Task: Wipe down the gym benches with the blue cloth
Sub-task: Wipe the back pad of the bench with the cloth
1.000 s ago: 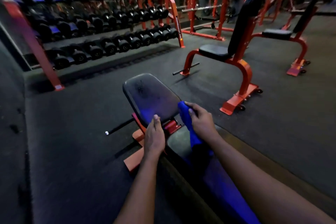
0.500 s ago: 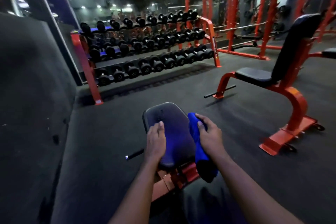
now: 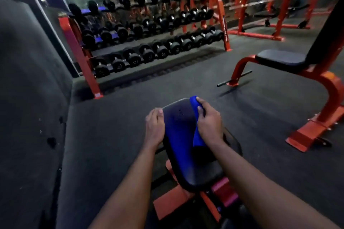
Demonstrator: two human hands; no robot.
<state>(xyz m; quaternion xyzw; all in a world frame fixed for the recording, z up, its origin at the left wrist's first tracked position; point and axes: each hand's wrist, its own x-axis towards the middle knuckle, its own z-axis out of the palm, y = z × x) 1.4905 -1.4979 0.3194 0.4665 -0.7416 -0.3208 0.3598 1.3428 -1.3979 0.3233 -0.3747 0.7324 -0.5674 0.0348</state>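
A black padded bench seat (image 3: 181, 135) on an orange frame sits just below me, its pad tilted away. My right hand (image 3: 209, 123) grips a bunched blue cloth (image 3: 196, 117) and presses it on the pad's right side, near the far end. My left hand (image 3: 154, 126) rests along the pad's left edge with fingers fairly straight. A second bench (image 3: 281, 59) with a black seat and upright back on an orange frame stands to the right.
An orange dumbbell rack (image 3: 149, 42) with several rows of black dumbbells stands ahead on the left. Orange squat racks (image 3: 260, 5) fill the back right. Dark rubber floor (image 3: 115, 117) lies all around. A dark wall (image 3: 28, 80) runs along the left.
Both hands have slid further along the pad toward its far end, the right one dragging the blue cloth with it. The view has tilted and moved closer over the bench.
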